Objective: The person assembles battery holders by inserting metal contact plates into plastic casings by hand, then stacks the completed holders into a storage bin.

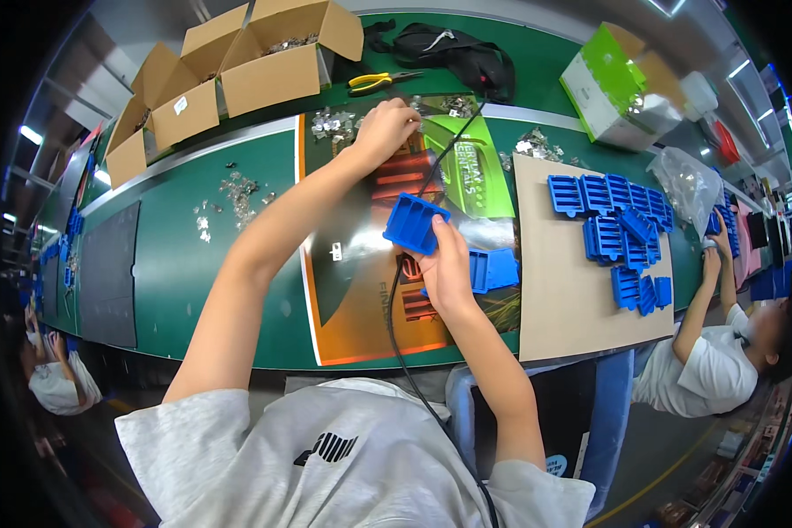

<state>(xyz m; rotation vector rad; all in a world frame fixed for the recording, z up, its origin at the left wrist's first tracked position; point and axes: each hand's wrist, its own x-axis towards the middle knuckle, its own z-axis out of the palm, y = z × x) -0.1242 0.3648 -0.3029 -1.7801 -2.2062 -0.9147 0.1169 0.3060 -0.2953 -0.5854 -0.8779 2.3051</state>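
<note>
Standing near the bench, I see the person's right hand [449, 268] grasping a blue tray [414, 222] over the middle of the printed sheet [352, 308], thumb and fingers at its lower right edge, its slotted side turned up toward the face. The left hand [385, 130] is at the far end of the sheet, fingers bent down among small metal pieces [330, 123]; whether it pinches one or is free, I cannot tell.

To do this well, I would keep the right hand's hold at the rim, so that no finger covers a slot, and keep the blue tray tilted so the dividers can be read at a glance. The left hand would do best to lift pieces singly, since they lie heaped and look likely to catch on one another. Bringing the blue tray nearer to the heap would shorten the reach, and the black cable [394, 326], which runs across the sheet and behind the tray, deserves care lest it snag.

Some things escape me. The left fingertips are lost behind the hand itself; the right hand partly hides more blue trays [499, 269] lying just beyond it. I cannot make out any metal in the slots, though their floors are in shade. The cardboard boxes [270, 81] at the back show only the tops of their contents, and the co-worker's hands on the right are too small to read
</note>
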